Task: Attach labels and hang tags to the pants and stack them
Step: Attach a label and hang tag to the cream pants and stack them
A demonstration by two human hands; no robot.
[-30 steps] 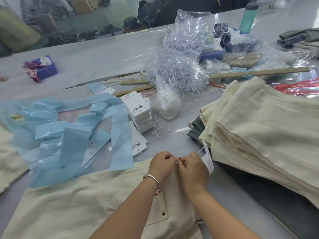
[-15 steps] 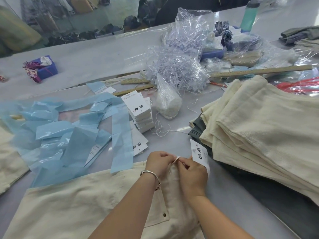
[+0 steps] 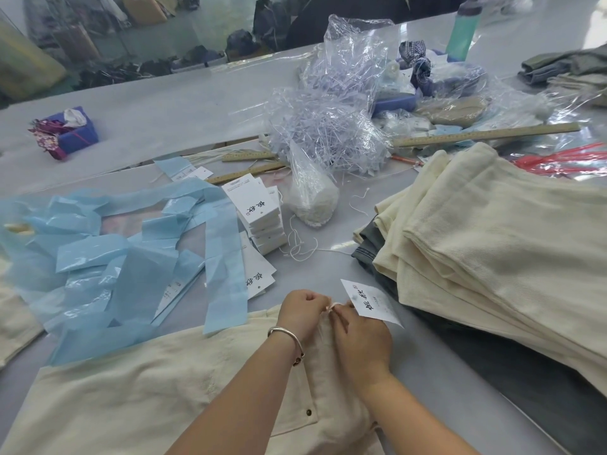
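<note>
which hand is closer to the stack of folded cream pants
Right. The right hand is on the side toward the stack of folded cream pants, with the hang tag beside it. The left hand sits farther away, on the right hand's other side.

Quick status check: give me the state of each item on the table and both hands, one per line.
Left hand: closed, pinching the string.
Right hand: closed on the string.
Hang tag: print up, at the right hand.
Cream pants: flat under the hands.
Pants stack: folded, piled.
Tag stack: squared, upright.
Blue strips: scattered loose.
</note>
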